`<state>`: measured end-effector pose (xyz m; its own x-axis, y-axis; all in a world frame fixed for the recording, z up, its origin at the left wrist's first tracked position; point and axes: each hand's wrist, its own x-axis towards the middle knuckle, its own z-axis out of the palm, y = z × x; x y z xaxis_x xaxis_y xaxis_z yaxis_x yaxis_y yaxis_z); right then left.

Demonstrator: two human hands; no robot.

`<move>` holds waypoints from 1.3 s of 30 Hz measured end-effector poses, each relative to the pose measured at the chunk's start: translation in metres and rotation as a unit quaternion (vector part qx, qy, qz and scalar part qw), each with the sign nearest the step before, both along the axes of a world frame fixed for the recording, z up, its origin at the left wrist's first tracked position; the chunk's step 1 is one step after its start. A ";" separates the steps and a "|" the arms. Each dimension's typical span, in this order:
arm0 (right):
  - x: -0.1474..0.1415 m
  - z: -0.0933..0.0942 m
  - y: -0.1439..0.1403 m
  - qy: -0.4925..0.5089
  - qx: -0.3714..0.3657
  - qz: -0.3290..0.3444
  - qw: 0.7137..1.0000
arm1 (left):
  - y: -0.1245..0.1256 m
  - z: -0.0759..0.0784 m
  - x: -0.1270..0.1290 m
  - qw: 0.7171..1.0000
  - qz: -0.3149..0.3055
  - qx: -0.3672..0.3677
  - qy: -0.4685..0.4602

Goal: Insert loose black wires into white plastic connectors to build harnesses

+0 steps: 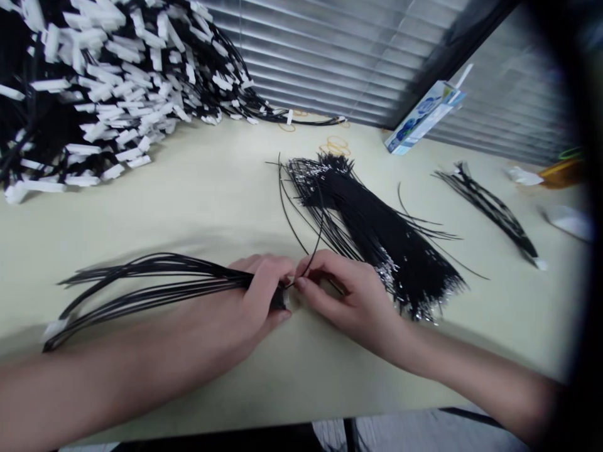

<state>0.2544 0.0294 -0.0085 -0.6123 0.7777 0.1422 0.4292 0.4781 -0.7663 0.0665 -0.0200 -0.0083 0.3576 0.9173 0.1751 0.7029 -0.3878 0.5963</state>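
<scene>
Hands: left hand (257,295) closed around gathered bundle (155,285) at its near end; right hand (346,295) pinching single wire (301,235) between thumb and fingertip, other fingers curled loosely.
Bundle: thin black wires, fanning out leftward across table (211,188), one white tag visible at far left tip; gripped end hidden inside fist.
Single wire: black, slender, arcing up from pinch point toward loose heap, free end lying near heap's top.
Location: bundle low on table, just in front of body; pinch point touching or almost touching left fist, exact contact too blurred to tell.
Technique: best done with tight left grip so collected ends stay level; new wire better guided in by its tip alongside others, kept clear of the loop crossing over heap to avoid snagging.
Supply: loose heap (377,232) of black wires with silvery ends, just right of right hand.
Surroundings: tagged pile (103,81) of finished black wires at far left; smaller bunch (490,210) well apart on right; rubber bands (336,145) near back edge; small carton (424,116) leaning against blinds (330,50).
</scene>
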 end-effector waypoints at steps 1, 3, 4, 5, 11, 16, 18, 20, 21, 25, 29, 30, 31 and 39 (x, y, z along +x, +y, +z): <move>0.000 0.000 0.000 0.000 0.008 0.003 1.000 | 0.000 0.000 0.000 1.000 0.002 -0.001 0.000; 0.000 -0.001 0.000 0.001 0.018 0.009 1.000 | 0.000 0.000 0.000 1.000 0.007 -0.001 0.001; 0.000 -0.002 0.000 0.001 0.024 0.012 1.000 | 0.000 0.000 0.000 1.000 0.007 0.000 0.001; 0.000 -0.002 0.000 0.000 0.033 0.014 0.999 | 0.000 0.000 0.000 1.000 0.005 0.002 0.003; -0.003 -0.004 -0.003 0.000 0.110 0.052 0.993 | 0.001 0.000 -0.001 0.999 -0.016 0.028 0.012; -0.002 -0.003 -0.002 -0.022 0.080 0.019 0.996 | 0.001 -0.003 -0.003 1.000 -0.005 -0.001 0.012; -0.001 -0.003 -0.001 -0.032 0.043 0.001 0.999 | 0.002 -0.003 -0.004 1.000 -0.009 -0.029 0.003; 0.000 -0.003 0.000 -0.034 0.007 -0.009 0.999 | 0.004 -0.002 -0.005 0.998 -0.008 -0.057 -0.010; 0.000 -0.003 0.001 -0.031 -0.010 -0.013 0.999 | 0.005 -0.001 -0.006 0.997 -0.006 -0.069 -0.015; 0.000 -0.003 0.004 0.006 -0.078 -0.018 0.997 | 0.007 0.001 -0.008 0.996 -0.001 -0.083 -0.019; 0.000 -0.003 0.005 0.037 -0.110 -0.004 0.993 | 0.007 0.000 -0.008 0.998 -0.008 -0.054 0.001; 0.000 -0.003 0.005 0.040 -0.113 -0.003 0.993 | 0.007 -0.001 -0.008 0.999 -0.007 -0.043 0.003; -0.001 -0.003 0.005 0.041 -0.113 -0.002 0.993 | 0.007 -0.002 -0.008 1.000 -0.007 -0.029 0.003; -0.004 -0.002 0.003 0.035 -0.054 -0.021 0.998 | 0.009 -0.013 -0.006 0.995 -0.042 0.086 0.005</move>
